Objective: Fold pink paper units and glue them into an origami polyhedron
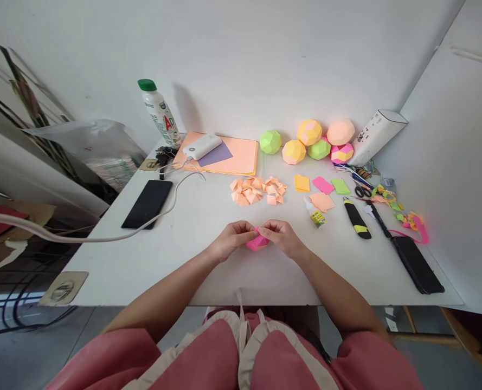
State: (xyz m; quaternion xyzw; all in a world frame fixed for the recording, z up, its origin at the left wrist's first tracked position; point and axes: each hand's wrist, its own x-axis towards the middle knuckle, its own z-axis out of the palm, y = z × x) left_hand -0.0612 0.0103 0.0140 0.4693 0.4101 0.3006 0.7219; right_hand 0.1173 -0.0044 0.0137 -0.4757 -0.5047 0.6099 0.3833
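Note:
Between my two hands, near the front middle of the table, is a small folded pink paper piece (257,242) with a peach-coloured patch at its lower edge. My left hand (236,238) pinches it from the left, thumb on top. From the right, my right hand (280,236) pinches the same piece, and the thumbs almost meet above it. Beyond my hands lies a pile of folded peach paper units (249,192). A small glue bottle (315,212) with a yellow label lies to the right, beside peach paper squares (322,202).
Finished paper balls (293,151) sit against the wall. Yellow (301,183), pink (323,185) and green paper squares (340,186) lie right of the pile. A cutter (357,218), scissors (362,192) and paper scraps are farther right. A phone (147,205), cable, power bank (202,147) and bottle (159,114) stand left.

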